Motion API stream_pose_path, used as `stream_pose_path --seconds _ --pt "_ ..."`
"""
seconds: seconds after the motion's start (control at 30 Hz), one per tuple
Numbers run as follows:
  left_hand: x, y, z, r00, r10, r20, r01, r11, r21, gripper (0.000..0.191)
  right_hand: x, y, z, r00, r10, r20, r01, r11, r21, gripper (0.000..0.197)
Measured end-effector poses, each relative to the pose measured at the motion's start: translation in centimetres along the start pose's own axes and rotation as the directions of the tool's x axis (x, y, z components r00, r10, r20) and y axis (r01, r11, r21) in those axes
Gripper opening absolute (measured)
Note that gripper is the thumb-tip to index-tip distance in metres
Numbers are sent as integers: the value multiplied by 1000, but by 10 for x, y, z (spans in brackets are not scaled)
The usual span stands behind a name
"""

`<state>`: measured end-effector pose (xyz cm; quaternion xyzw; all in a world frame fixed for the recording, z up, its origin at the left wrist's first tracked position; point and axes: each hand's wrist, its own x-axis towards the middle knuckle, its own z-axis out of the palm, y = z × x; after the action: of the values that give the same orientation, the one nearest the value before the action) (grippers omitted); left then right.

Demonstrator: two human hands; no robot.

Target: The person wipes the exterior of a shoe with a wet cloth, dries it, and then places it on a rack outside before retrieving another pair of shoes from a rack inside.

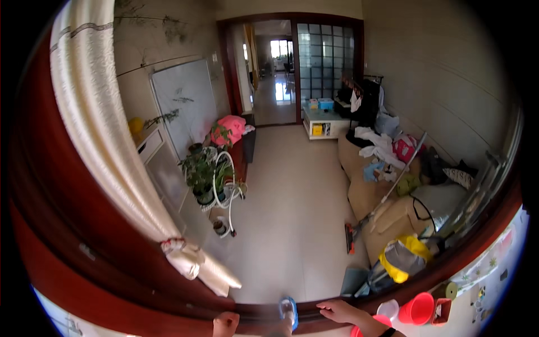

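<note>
At the bottom of the view my left hand (pixel 226 323) is curled into a loose fist, with nothing visible in it. My right hand (pixel 339 311) hangs to the right with fingers slightly apart and nothing held. Between them a foot in a blue shoe or shoe cover (pixel 289 312) is at the dark red door threshold (pixel 257 309). To the right of the foot, beyond my right hand, a bin with a yellow bag rim (pixel 389 261) stands beside a grey-blue flat object (pixel 354 281). Red buckets (pixel 417 308) are nearest my right forearm.
Potted plants (pixel 200 172) on a white stand line the left, behind a tied cream curtain (pixel 126 147). A beige sofa (pixel 358 189) piled with clothes is at right. A mop with an orange-edged head (pixel 349 239) leans there. Pale floor tiles (pixel 290 210) lead to a sliding glass door (pixel 324 59).
</note>
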<state>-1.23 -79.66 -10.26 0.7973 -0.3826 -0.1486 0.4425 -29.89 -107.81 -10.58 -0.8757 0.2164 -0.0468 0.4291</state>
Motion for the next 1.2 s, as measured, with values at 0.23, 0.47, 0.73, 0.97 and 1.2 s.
stream_pose_path --seconds 0.23,0.47,0.73,0.97,1.2 --pt "249 -31 40 969 -16 245 -59 953 296 21 215 32 -135 990 80 119 -54 976 -212 39" --pt "527 15 96 897 -11 441 -53 990 133 28 376 70 -289 970 195 -148 -208 975 -80 37" --pt "809 -82 159 757 -275 593 -50 880 472 46 618 198 -449 909 393 -137 -374 916 149 33" --pt "1009 -87 134 917 -333 220 304 940 157 38 924 218 -558 968 227 -107 -218 972 91 31" --pt "1264 -238 188 906 -271 325 52 834 550 35 1202 288 -626 986 165 -5 -166 986 -34 38"
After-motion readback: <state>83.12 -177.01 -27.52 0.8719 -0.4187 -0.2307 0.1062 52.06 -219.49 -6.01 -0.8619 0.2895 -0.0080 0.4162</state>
